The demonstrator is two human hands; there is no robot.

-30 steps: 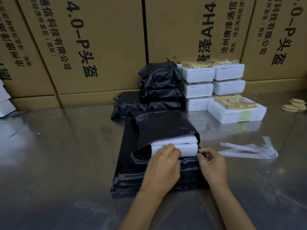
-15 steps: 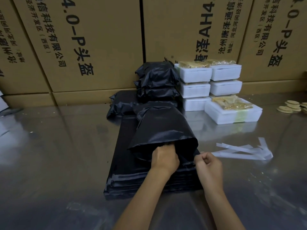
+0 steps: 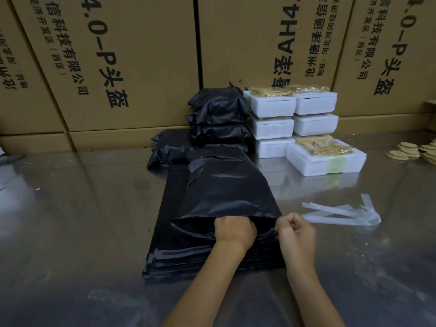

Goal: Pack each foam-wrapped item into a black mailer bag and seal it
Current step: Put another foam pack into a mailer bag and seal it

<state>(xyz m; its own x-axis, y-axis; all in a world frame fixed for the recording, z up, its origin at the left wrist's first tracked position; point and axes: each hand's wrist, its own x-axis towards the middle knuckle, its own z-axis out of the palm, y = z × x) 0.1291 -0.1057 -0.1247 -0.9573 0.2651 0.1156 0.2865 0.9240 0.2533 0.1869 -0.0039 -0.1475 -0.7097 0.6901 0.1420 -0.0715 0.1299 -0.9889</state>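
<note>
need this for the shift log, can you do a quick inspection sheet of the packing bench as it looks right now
surface: shiny metal bench, reflective, faint scuffs.
job's things: black mailer bag bulging and open at the near end, lying on a flat stack of empty mailers; sealed black parcels piled at the back; white foam boxes stacked beside them.
clutter: peeled white strips to the right; pale round discs at far right.
hands: left hand pushed into the bag mouth; right hand pinching the bag's edge.
cables: nothing seen.
surroundings: printed cardboard cartons along the back.
</note>
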